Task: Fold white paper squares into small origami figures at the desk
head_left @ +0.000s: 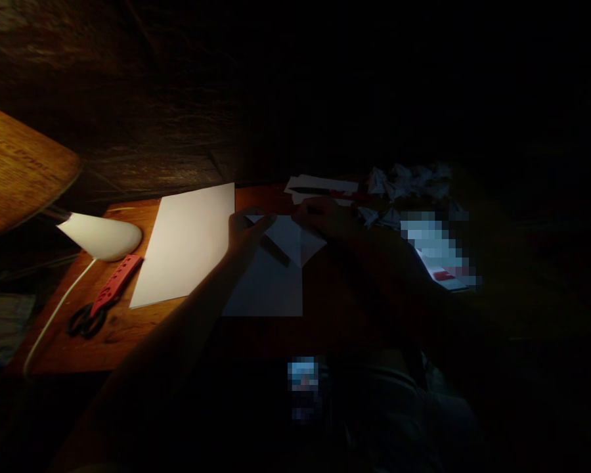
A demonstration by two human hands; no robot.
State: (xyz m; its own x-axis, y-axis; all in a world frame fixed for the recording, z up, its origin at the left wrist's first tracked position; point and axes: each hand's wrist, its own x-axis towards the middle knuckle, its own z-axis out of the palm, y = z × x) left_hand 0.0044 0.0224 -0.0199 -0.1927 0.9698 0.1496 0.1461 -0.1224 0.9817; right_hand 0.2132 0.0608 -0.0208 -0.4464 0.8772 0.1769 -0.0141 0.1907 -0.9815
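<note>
A sheet of white paper [270,292] lies in dim light in front of me, with its upper right part folded into a slanting flap [311,248]. My left hand [246,231] is closed on the sheet's upper left edge, the thumb lying over the paper. At the upper right, my right hand [321,217] is closed with its fingertips pinching the paper near the flap. Its finger details are dark. A dark band, seemingly a shadow, crosses the sheet between the hands.
Left of the sheet lies larger white paper [187,243], beside a white lamp base [103,236] with a cord. Red-and-black scissors [103,295] rest on the wooden table [123,341]. Behind are paper pieces [300,180], a dark blade [308,191] and several folded papers [406,180]. A lit, blurred screen [436,253] is right.
</note>
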